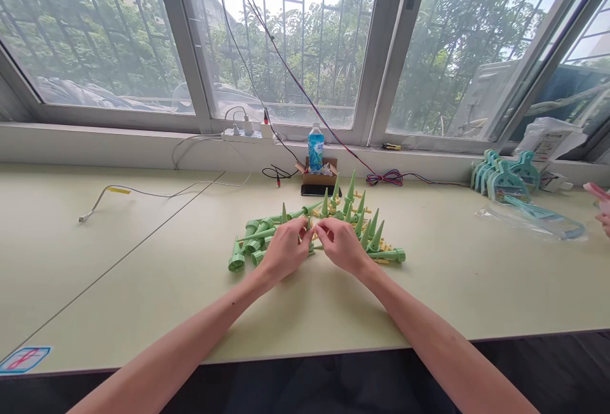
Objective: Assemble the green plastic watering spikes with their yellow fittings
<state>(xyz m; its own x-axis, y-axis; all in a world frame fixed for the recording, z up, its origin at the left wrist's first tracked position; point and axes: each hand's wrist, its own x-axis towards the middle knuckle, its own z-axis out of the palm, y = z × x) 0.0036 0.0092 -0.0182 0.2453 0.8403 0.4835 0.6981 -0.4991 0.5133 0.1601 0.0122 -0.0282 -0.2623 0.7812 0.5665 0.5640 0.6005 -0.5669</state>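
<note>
A heap of green plastic cone spikes (352, 214) lies in the middle of the pale green table (143, 274), some upright, some on their sides, with small yellow parts among them. My left hand (284, 250) and my right hand (339, 244) meet over the heap's near edge, fingertips pinched together on a small piece that I cannot make out. One green spike (237, 256) lies at the heap's left end, another (391, 254) at the right end.
A blue-labelled bottle (315, 147) stands in a small cardboard box (318, 178) by the window sill. Cables (157, 195) cross the table on the left. Teal plastic items (500, 176) and a clear bag (534, 217) lie at the right. Another person's hand (604, 218) shows at the right edge.
</note>
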